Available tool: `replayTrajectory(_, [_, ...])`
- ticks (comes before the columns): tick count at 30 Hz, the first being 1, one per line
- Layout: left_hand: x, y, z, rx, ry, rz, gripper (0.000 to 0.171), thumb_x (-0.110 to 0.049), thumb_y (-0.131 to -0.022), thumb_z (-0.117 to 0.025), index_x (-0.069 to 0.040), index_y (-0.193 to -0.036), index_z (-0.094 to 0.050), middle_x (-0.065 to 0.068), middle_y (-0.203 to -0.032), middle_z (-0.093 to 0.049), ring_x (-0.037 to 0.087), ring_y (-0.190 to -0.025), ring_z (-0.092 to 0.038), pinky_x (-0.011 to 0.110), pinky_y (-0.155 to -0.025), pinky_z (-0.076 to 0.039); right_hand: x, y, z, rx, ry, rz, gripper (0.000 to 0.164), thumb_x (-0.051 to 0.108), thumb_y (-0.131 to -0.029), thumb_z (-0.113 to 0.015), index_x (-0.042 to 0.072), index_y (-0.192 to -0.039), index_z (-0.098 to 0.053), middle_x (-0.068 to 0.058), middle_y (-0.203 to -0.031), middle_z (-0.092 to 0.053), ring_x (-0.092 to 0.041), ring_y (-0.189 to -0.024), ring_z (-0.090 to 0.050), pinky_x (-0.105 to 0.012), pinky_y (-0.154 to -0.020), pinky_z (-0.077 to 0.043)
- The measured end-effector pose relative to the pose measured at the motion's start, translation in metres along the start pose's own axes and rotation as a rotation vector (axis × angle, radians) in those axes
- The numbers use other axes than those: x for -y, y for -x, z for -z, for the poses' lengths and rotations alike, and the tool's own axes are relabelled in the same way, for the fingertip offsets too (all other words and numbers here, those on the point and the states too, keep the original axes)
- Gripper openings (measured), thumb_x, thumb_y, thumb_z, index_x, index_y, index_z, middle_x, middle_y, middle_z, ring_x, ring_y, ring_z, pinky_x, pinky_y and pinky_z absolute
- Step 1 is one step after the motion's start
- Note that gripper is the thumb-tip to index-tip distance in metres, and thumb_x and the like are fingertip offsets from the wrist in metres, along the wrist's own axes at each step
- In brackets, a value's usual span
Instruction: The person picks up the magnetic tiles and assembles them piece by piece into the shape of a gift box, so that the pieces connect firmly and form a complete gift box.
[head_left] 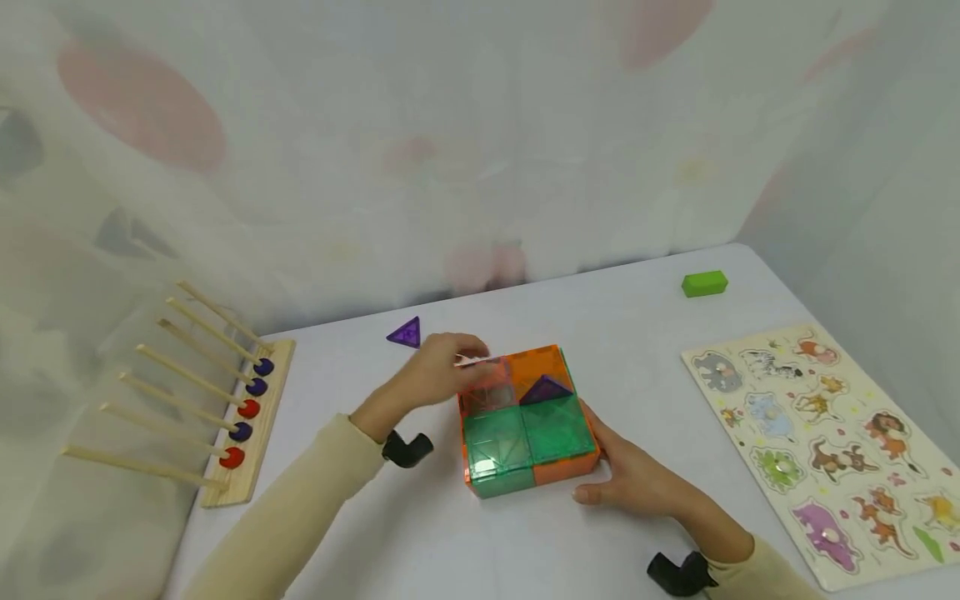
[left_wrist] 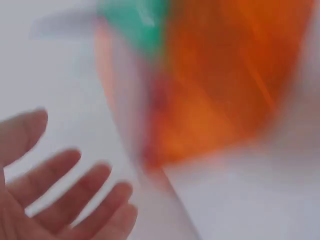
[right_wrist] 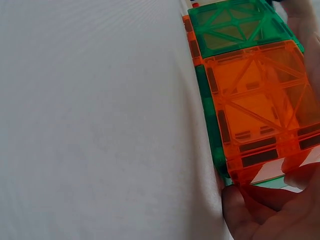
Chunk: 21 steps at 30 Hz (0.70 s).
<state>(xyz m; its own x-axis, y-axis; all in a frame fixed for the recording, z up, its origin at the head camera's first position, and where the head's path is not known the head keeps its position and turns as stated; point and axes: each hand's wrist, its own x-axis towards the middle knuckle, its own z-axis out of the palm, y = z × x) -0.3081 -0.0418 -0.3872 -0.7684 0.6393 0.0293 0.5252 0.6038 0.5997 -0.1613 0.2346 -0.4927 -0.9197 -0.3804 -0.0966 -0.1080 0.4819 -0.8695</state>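
A low box of translucent magnetic tiles [head_left: 558,429], green and orange with a reddish quarter, sits on the white table. A purple triangular tile [head_left: 546,390] stands up from its top. My left hand [head_left: 442,367] is at the box's back left corner, beside the reddish tile [head_left: 491,398]; in the left wrist view its fingers [left_wrist: 75,197] are spread, and the nearby orange tiles are blurred. My right hand [head_left: 637,475] lies along the right side, thumb off the front corner. In the right wrist view its fingertips [right_wrist: 234,202] touch the box's end by an orange tile [right_wrist: 265,95].
Another purple triangle [head_left: 406,332] lies behind my left hand. On the left is a wooden rack [head_left: 281,379] of slanted pegs with red and blue beads. A wooden animal puzzle board [head_left: 798,425] lies on the right, and a green block [head_left: 704,283] near the back edge.
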Motion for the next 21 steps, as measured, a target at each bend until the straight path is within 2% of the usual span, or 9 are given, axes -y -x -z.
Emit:
replayTrajectory(2, [0.034, -0.001, 0.015, -0.071, -0.016, 0.139, 0.037, -0.029, -0.091, -0.065, -0.003, -0.117, -0.065, 0.014, -0.118, -0.066, 0.031, -0.11, -0.061, 0.044, -0.093, -0.051, -0.001, 0.0, 0.0, -0.012, 0.009, -0.006, 0.113, 0.039, -0.077, -0.079, 0.032, -0.154, 0.004, -0.002, -0.161, -0.012, -0.026, -0.146, -0.02, -0.054, -0.114, -0.023])
replayTrajectory(4, [0.07, -0.002, 0.027, -0.125, 0.012, 0.315, 0.047, -0.032, -0.091, -0.063, -0.002, -0.128, -0.058, 0.019, -0.128, -0.059, 0.036, -0.117, -0.055, 0.048, -0.097, -0.048, -0.002, -0.001, -0.001, -0.017, 0.01, -0.013, 0.113, 0.04, -0.077, -0.079, 0.034, -0.154, 0.003, 0.0, -0.161, -0.013, -0.024, -0.146, -0.022, -0.049, -0.115, -0.026])
replayTrajectory(6, [0.101, -0.004, 0.035, -0.147, 0.041, 0.474, 0.06, -0.036, -0.092, -0.061, -0.002, -0.139, -0.045, 0.024, -0.14, -0.047, 0.04, -0.127, -0.047, 0.051, -0.103, -0.043, -0.003, -0.001, -0.003, -0.017, 0.008, -0.007, 0.112, 0.04, -0.077, -0.079, 0.035, -0.154, 0.003, 0.001, -0.161, -0.014, -0.023, -0.145, -0.024, -0.041, -0.115, -0.029])
replayTrajectory(8, [0.125, -0.007, 0.036, -0.15, 0.081, 0.579, 0.072, -0.039, -0.093, -0.06, -0.001, -0.147, -0.032, 0.028, -0.148, -0.035, 0.043, -0.135, -0.036, 0.054, -0.109, -0.036, -0.005, -0.001, -0.003, -0.009, -0.009, -0.001, 0.111, 0.039, -0.077, -0.079, 0.036, -0.153, 0.003, 0.001, -0.161, -0.015, -0.022, -0.144, -0.027, -0.032, -0.113, -0.032])
replayTrajectory(10, [0.141, -0.013, 0.033, -0.143, 0.084, 0.626, 0.081, -0.043, -0.092, -0.06, 0.0, -0.15, -0.023, 0.029, -0.151, -0.028, 0.044, -0.139, -0.03, 0.054, -0.112, -0.031, -0.005, 0.0, -0.004, -0.007, -0.025, 0.007, 0.111, 0.037, -0.078, -0.079, 0.035, -0.154, 0.002, 0.0, -0.161, -0.016, -0.023, -0.142, -0.029, -0.025, -0.11, -0.034])
replayTrajectory(12, [0.152, -0.019, 0.028, -0.136, 0.063, 0.645, 0.086, -0.048, -0.09, -0.061, -0.001, -0.15, -0.021, 0.029, -0.151, -0.026, 0.044, -0.137, -0.031, 0.054, -0.112, -0.031, -0.006, 0.0, -0.004, -0.006, -0.053, 0.014, 0.11, 0.034, -0.078, -0.079, 0.035, -0.154, 0.001, -0.001, -0.161, -0.017, -0.023, -0.141, -0.031, -0.02, -0.107, -0.036])
replayTrajectory(16, [0.165, -0.03, 0.018, -0.119, -0.043, 0.667, 0.08, -0.049, -0.088, -0.062, -0.001, -0.144, -0.032, 0.03, -0.14, -0.033, 0.046, -0.124, -0.036, 0.054, -0.104, -0.036, -0.007, -0.001, -0.004, 0.001, -0.087, 0.023, 0.108, 0.031, -0.08, -0.078, 0.036, -0.154, 0.0, 0.0, -0.161, -0.017, -0.02, -0.143, -0.029, -0.015, -0.106, -0.034])
replayTrajectory(21, [0.169, -0.034, 0.014, -0.127, -0.124, 0.673, 0.067, -0.043, -0.083, -0.07, 0.005, -0.123, -0.045, 0.027, -0.118, -0.048, 0.04, -0.107, -0.04, 0.049, -0.091, -0.036, -0.007, -0.002, -0.003, 0.013, -0.098, 0.04, 0.107, 0.026, -0.081, -0.077, 0.037, -0.153, 0.0, 0.001, -0.161, -0.014, -0.017, -0.144, -0.025, -0.016, -0.107, -0.033])
